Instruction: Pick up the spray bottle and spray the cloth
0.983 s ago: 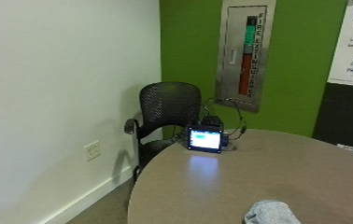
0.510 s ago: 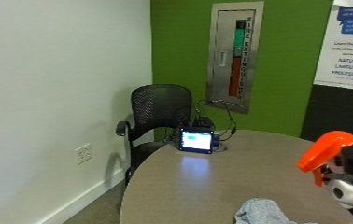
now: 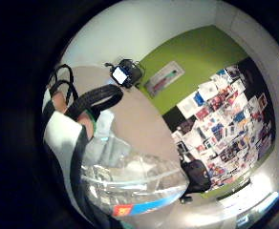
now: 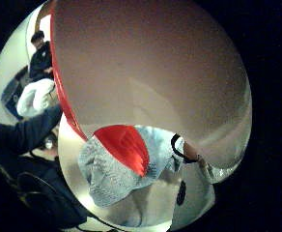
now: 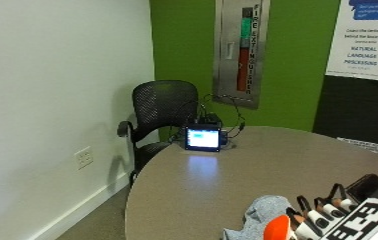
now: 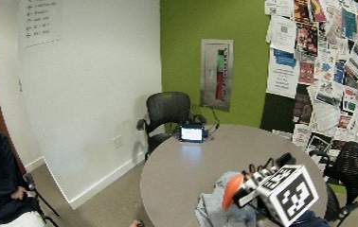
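Spray bottle point(image 5: 277, 229), orange head showing, now sits lower at the desk point(image 5: 195, 190) edge than half a second ago, held in the right hand point(image 5: 322, 217), grip curled round it, nozzle just beside the grey cloth point(image 5: 259, 215), spraying likely imminent

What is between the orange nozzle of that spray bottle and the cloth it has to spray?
Nothing visible. The gloved right hand holds the clear spray bottle's orange nozzle right over the crumpled grey cloth on the round table.
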